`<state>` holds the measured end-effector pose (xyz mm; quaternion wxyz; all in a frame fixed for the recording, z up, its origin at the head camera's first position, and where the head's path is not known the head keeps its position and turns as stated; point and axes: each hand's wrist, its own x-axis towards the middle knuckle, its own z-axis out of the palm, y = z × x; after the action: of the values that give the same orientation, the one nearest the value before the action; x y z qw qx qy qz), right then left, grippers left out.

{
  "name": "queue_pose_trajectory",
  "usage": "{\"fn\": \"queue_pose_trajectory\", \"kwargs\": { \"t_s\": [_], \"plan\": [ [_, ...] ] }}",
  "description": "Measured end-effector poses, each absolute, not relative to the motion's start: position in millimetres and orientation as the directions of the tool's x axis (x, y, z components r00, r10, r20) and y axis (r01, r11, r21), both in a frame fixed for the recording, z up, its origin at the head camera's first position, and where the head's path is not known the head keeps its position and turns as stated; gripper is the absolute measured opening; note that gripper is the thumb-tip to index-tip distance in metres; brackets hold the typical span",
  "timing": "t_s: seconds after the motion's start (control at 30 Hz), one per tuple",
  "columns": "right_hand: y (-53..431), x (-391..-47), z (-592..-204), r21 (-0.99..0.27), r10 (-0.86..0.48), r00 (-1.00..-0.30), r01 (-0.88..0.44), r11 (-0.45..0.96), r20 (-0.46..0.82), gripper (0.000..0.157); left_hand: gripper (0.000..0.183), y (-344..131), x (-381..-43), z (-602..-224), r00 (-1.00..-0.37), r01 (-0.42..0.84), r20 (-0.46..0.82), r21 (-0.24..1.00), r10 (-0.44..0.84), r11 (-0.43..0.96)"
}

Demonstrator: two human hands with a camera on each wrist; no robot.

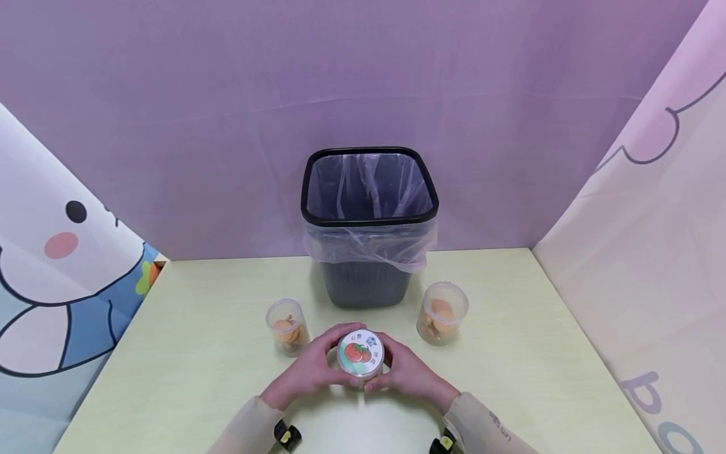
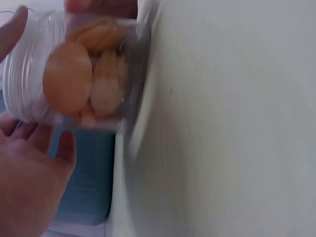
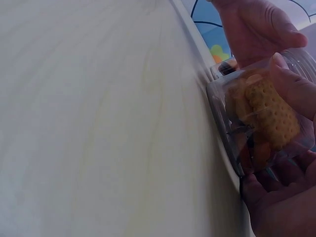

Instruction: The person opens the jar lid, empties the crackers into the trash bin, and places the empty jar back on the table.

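Note:
A clear, round jar [image 1: 362, 383] stands low over the table in front of me, capped by a white-and-green lid [image 1: 361, 354] with a picture of red fruit. My left hand [image 1: 316, 362] grips its left side, while my right hand [image 1: 409, 372] grips the right side. Thumbs are at the near side and fingers reach round the far side. Through the wall, the left wrist view shows round tan biscuits [image 2: 67, 79]; a rectangular biscuit with small holes [image 3: 273, 114] shows in the right wrist view. The jar's base is right at the tabletop.
Two more clear tubs with tan biscuits flank the hands: a narrower one [image 1: 289, 337] at left, a wider one [image 1: 439, 325] at right. Behind them stands a dark bin [image 1: 365, 284] with a clear liner. A purple cloth [image 1: 227, 157] hangs behind the table [image 1: 510, 353].

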<state>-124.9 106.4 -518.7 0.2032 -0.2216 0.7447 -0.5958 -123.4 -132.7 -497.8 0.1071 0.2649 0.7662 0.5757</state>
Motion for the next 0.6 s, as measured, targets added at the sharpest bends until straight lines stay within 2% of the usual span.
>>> {"fn": "queue_pose_trajectory", "kwargs": {
  "t_s": [0.23, 0.6],
  "plan": [
    [107, -124, -518, -0.977, -0.575, -0.817, -0.099, 0.187, -0.028, 0.088, 0.089, -123, -110, -497, -0.889, 0.273, 0.173, 0.944, 0.423, 0.187],
    [106, -124, -518, -0.977, -0.563, -0.826, -0.087, 0.197, -0.040, 0.084, 0.095, -104, -88, -495, -0.968, 0.207, 0.161, 0.945, 0.190, 0.252]
  ]
}}
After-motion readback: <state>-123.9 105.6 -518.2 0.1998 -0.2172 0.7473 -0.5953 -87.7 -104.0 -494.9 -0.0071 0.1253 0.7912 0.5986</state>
